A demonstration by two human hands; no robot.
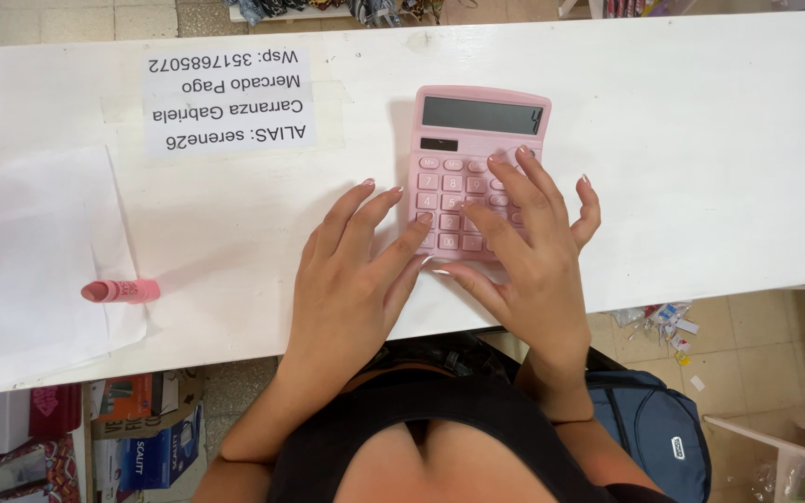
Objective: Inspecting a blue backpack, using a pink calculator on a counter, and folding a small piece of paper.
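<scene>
Head cam: pink calculator (477, 168) is sitting flat on the white counter (701, 140), display end pointing away from the person. Right hand (538, 251) is lying over the calc's right-side keys w/ fingers spread, not gripping anything; index/middle tips are resting up near the top key rows. Left hand (351, 279) is lying open just left of the calc, fingers fanned, index tip touching the lower-left edge of the keypad, prob. steadying it.

Imo to key well: keep that left hand bracing the calc so it isn't sliding, press one key at a time w/ a fingertip, and lift the palm, bc the right hand is covering most of the lower keys.

Other stuff: taped paper note (228, 101) is sitting left of the calc, a white sheet (30, 261) further left w/ a pink marker (121, 292) lying on it. Blue backpack (649, 428) is below the calc, on the floor. Nothing's blocking the calc itself.
</scene>
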